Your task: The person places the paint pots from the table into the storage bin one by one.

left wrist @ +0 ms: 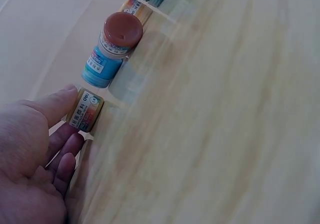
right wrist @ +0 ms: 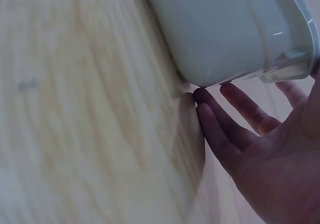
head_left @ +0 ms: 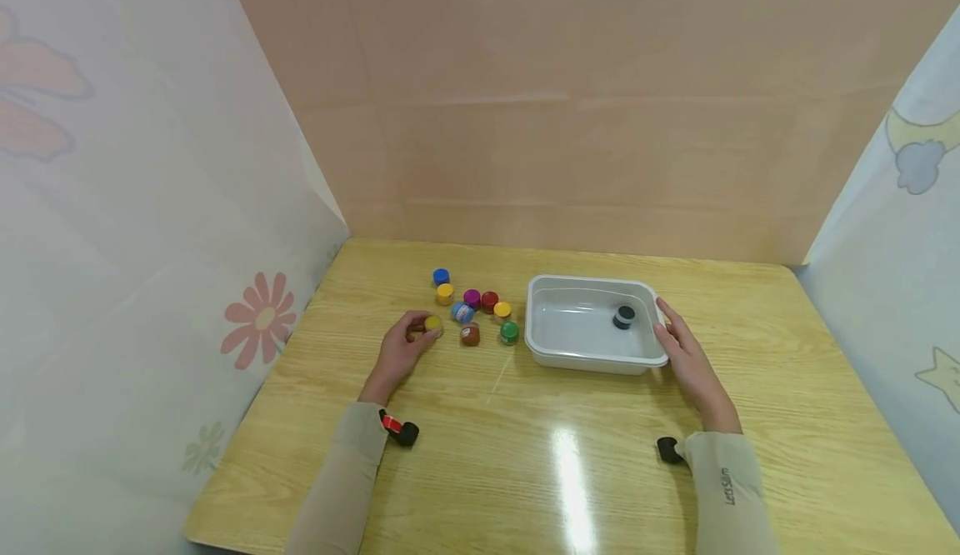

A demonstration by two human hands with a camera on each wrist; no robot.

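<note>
Left wrist view shows the left hand [left wrist: 35, 164] pinching a small yellow-capped paint pot [left wrist: 85, 110], its cap hidden behind the paper label; the head view shows that cap among round pots on the wooden table [head_left: 570, 472]. Right hand [head_left: 690, 363], fingers straight, rests against the smooth white plastic tray [head_left: 540, 347], which holds a black-capped pot [head_left: 623, 316].

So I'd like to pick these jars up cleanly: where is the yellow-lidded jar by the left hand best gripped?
Probably across the yellow-lidded jar's round sides, coming from its left, where the left hand already curls round it. The blue-labelled jar crowds its right.
</note>
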